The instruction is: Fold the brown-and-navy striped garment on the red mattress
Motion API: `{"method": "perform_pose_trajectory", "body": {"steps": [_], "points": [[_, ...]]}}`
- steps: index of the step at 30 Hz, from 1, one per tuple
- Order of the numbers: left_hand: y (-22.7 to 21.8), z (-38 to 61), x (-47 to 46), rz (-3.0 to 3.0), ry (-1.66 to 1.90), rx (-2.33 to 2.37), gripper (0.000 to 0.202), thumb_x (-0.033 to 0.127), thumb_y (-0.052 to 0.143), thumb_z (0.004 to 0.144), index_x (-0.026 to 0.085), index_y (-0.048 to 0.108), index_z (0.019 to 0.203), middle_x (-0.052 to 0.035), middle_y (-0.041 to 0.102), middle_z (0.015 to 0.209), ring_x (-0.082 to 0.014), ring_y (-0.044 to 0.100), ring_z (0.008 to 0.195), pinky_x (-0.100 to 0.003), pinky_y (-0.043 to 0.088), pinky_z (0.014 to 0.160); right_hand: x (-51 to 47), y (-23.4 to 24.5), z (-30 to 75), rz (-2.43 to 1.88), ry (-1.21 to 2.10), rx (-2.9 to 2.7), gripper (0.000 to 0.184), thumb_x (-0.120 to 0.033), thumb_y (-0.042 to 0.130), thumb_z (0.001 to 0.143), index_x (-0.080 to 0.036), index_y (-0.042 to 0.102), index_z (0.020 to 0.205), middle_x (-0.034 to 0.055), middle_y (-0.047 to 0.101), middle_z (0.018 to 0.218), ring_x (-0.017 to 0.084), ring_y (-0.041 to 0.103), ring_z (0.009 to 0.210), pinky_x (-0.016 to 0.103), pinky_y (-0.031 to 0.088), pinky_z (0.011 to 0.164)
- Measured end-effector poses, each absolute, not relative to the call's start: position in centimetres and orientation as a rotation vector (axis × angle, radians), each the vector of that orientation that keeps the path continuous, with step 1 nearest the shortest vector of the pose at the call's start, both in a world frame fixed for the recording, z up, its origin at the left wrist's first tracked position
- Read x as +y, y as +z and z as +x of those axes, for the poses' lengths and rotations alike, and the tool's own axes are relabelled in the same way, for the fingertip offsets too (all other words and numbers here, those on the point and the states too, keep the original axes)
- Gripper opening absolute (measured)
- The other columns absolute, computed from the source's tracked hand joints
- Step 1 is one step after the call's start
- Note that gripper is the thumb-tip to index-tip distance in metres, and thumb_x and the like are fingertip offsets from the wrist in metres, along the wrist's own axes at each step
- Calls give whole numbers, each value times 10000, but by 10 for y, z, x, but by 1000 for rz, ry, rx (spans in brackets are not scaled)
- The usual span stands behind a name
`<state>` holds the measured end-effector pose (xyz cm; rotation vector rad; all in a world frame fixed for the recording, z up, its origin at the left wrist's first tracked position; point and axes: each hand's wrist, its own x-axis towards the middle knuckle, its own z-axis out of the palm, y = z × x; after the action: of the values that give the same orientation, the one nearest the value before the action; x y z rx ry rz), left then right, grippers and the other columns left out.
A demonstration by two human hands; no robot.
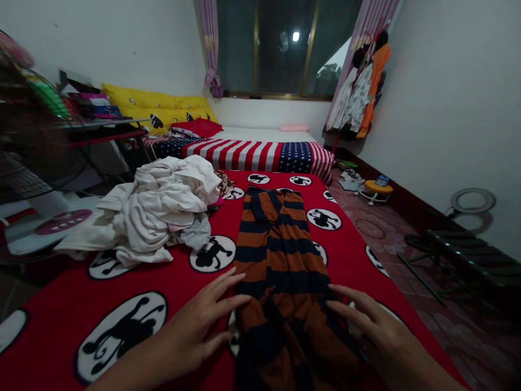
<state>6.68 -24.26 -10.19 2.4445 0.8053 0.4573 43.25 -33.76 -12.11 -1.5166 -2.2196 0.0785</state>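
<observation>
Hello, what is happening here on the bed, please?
A person leans over a red blanket with both hands flat at the near end of a striped garment, orange and dark blue, laid out lengthwise. The left hand rests at its left edge, the right hand at its right edge. Neither has a grip on the cloth; the fingers are spread open. A pile of pale clothes lies to the left.

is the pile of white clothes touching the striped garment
Apart: the head view shows red blanket between the white clothes pile and the striped garment.
</observation>
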Motion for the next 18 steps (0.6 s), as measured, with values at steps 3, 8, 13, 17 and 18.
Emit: {"method": "perform_pose_trajectory", "body": {"steps": [3,8,13,17,18], "points": [[-115,78,-236,2573,299,677,748,103,640,748,344,400,1414,-72,348,1525,-318,196,1445,-603,248,1123,-325,-129,436,-1596,129,-2228,732,-39,468,806,-307,327,1473,88,444,1460,201,484,1292,378,472,1026],[-112,92,-240,2697,256,556,510,72,545,795,318,586,1239,-67,538,1384,-275,450,1323,-572,291,1119,-329,-111,437,-1338,249,-2443,607,-97,499,837,-363,466,1382,45,407,1495,240,366,1378,461,433,1057],[-116,86,-237,2712,437,468,347,120,506,874,287,624,1154,-53,640,1261,-227,525,1254,-463,337,1124,-337,-113,443,-1392,361,-2536,595,-164,547,847,-327,435,1408,65,438,1469,257,370,1370,491,411,1066],[-99,81,-240,2677,433,408,323,116,445,899,269,617,1125,-29,703,1129,-201,554,1203,-465,270,1159,-330,-112,430,-1327,307,-2450,435,-140,475,890,-348,571,1260,19,638,1270,216,557,1224,485,363,1105],[-89,80,-243,2658,418,402,326,112,435,897,270,617,1116,-25,707,1110,-192,565,1183,-458,254,1167,-330,-108,426,-1331,271,-2400,400,-167,496,888,-362,598,1222,-2,683,1188,198,617,1140,437,390,1094]]}}
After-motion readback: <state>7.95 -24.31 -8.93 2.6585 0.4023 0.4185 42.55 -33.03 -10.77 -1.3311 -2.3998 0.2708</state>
